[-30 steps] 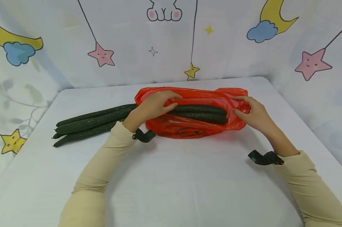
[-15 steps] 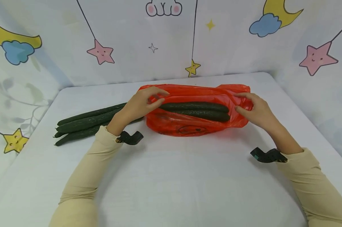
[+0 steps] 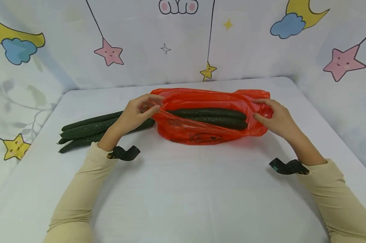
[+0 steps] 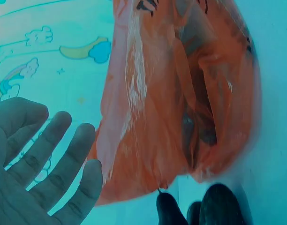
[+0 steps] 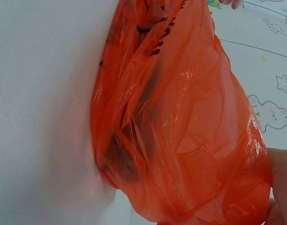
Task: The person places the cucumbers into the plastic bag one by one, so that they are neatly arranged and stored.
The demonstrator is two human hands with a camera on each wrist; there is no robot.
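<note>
Red bag (image 3: 186, 135): one | cucumbers inside (image 3: 213, 113): two | cucumbers outside (image 3: 88, 131): four | left fingers (image 4: 82, 143): relaxed | right fingers (image 3: 263, 101): grip unclear

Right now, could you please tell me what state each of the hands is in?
Left hand: open, holding nothing.
Right hand: holding the right end of the crinkled red plastic bag.

plastic bag (image 3: 207, 104) is showing red with black print (image 3: 202, 137) | cucumbers (image 3: 88, 129) are showing dark green | sleeves (image 3: 73, 192) are showing beige | backdrop (image 3: 158, 71) is carrying pink stars (image 3: 109, 52), yellow moons (image 3: 297, 7), blue clouds (image 3: 287, 26) on white
</note>
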